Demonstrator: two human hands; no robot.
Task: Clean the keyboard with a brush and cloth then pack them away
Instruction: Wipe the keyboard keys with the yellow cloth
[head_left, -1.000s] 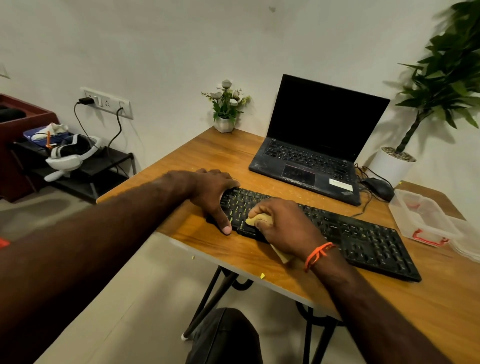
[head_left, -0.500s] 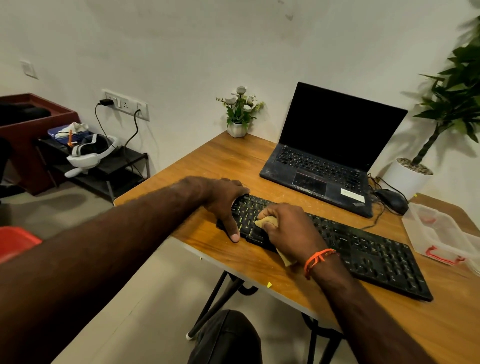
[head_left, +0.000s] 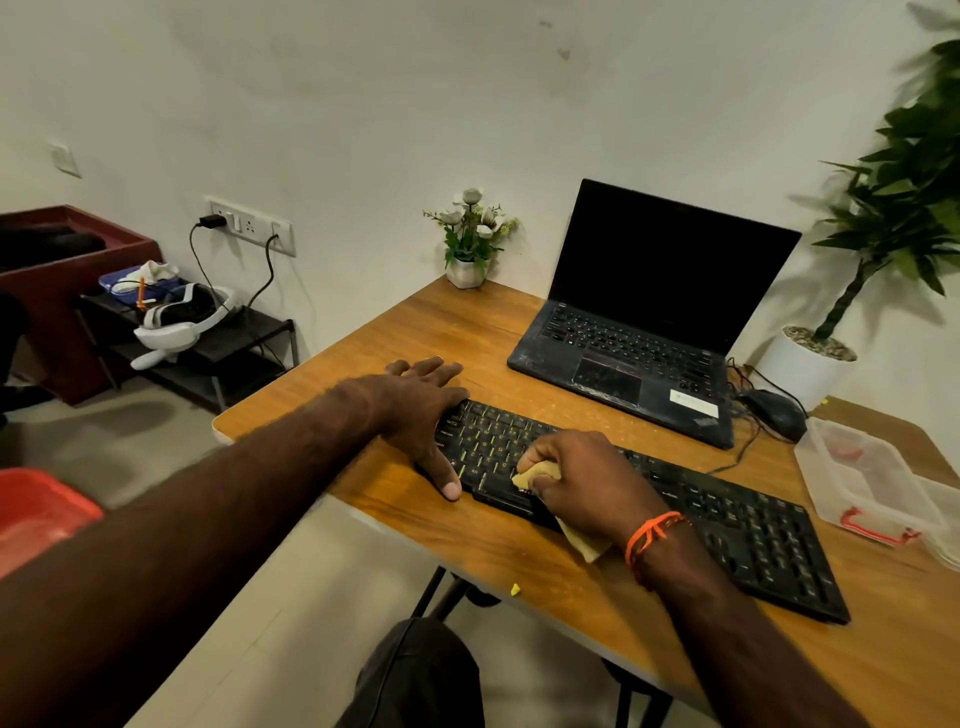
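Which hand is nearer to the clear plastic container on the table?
Right. The right hand grips the yellow cloth on the keyboard, closer to the clear plastic container. The left hand holds the keyboard's far left end.

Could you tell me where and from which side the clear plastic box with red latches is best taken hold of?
Probably by the long side walls of the clear plastic box with red latches, from above: it sits open-topped and upright on the wooden table, with the black keyboard close on one side.
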